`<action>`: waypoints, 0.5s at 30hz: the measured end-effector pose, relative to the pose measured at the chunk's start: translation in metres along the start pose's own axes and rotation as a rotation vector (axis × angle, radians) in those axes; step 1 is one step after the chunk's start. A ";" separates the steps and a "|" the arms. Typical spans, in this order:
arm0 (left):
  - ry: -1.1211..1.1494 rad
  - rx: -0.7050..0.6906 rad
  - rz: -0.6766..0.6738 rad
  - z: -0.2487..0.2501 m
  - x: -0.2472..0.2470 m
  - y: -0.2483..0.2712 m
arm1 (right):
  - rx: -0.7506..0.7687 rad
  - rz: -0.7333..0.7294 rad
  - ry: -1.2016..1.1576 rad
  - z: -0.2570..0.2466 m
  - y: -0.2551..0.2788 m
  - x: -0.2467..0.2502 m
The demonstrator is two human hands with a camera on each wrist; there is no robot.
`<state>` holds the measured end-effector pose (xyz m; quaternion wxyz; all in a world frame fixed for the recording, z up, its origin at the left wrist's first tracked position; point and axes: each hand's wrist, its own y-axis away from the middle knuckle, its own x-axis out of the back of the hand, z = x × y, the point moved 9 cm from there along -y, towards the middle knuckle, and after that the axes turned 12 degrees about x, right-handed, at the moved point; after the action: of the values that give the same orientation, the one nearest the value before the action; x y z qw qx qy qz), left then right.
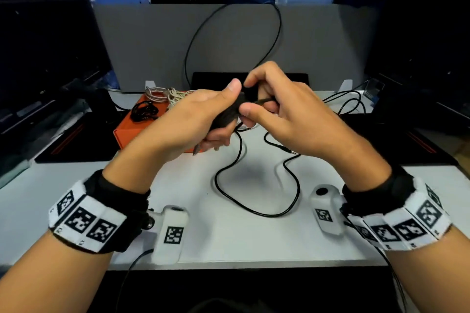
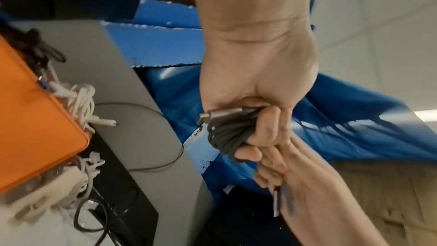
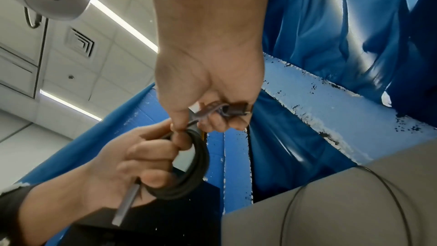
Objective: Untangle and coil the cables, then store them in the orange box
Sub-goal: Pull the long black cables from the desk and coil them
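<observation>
Above the table my left hand (image 1: 213,109) grips a dark grey coiled cable (image 1: 227,114), thumb on top. The wrist views show the coil (image 2: 227,134) wrapped by its fingers, with a metal plug (image 2: 220,116) sticking out. My right hand (image 1: 254,101) pinches the free end of the same cable at the top of the coil (image 3: 196,166), and its connector (image 3: 234,109) lies under the curled fingers. The orange box (image 1: 127,132) stands behind my left hand. It holds a black coil (image 1: 145,109), a braided cable (image 1: 157,94) and white cables (image 2: 80,100).
A loose black cable (image 1: 254,211) with a jack plug (image 1: 290,151) snakes over the white table below my hands. A thin black wire (image 1: 277,33) loops up the grey partition (image 1: 152,46). More black cables (image 1: 351,101) lie at the back right, and dark mats (image 1: 76,145) flank the table.
</observation>
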<state>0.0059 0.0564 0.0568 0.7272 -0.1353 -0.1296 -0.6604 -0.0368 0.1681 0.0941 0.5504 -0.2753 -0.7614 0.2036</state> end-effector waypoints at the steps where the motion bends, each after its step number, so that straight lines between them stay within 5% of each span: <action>1: 0.060 -0.004 -0.057 0.001 -0.003 0.001 | 0.015 0.001 -0.017 -0.001 -0.001 -0.004; 6: 0.383 -0.052 -0.334 0.003 -0.012 0.005 | 0.167 0.016 -0.096 -0.013 -0.004 -0.010; 10: 0.555 -0.016 -0.495 -0.001 -0.021 0.006 | 0.102 0.012 -0.064 -0.013 -0.005 -0.011; 15: 0.561 0.036 -0.449 -0.001 -0.023 0.005 | -0.029 0.054 -0.109 -0.007 -0.001 -0.019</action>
<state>0.0085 0.0776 0.0472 0.5737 0.0957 0.0371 -0.8126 -0.0260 0.1557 0.0833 0.4984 -0.2922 -0.7854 0.2220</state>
